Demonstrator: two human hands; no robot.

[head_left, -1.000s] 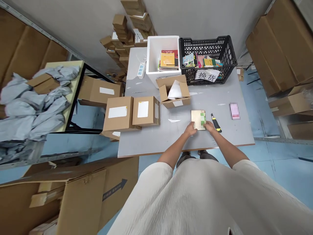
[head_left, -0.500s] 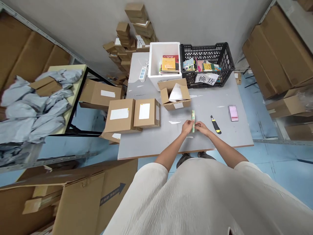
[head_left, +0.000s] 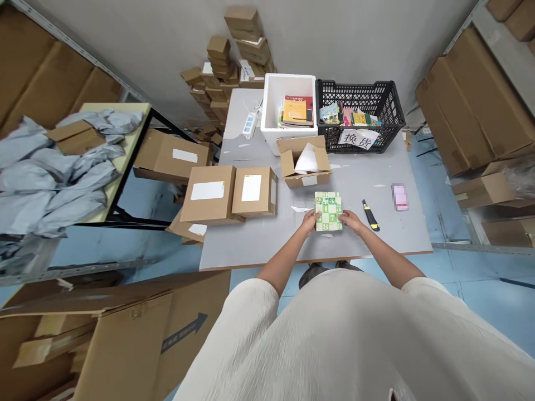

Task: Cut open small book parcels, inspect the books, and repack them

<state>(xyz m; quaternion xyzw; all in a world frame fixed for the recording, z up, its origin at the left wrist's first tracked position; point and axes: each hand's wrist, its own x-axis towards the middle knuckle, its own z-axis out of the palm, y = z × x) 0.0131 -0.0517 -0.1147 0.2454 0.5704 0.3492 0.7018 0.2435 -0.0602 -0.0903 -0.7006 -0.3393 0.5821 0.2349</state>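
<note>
A square green-and-cream checkered book (head_left: 328,211) faces up over the grey table, near its front edge. My left hand (head_left: 310,221) grips its left edge, fingers closed. On the opposite edge my right hand (head_left: 350,219) holds it the same way. To the right of my right hand lies a black and yellow utility knife (head_left: 370,215). Beyond the book stands an open cardboard box (head_left: 305,161) with white wrapping inside. A pink card or packet (head_left: 400,197) lies farther right.
Two closed boxes (head_left: 208,194) stand at the table's left. A white foam bin (head_left: 289,106) and a black crate (head_left: 360,117) hold books at the back. Grey parcels (head_left: 54,172) cover a side table. A large carton (head_left: 125,328) is at lower left.
The book was upright with its narrow edge showing between my hands; now its broad face shows. My hands have moved apart to its two sides. The camera view has shifted slightly.
</note>
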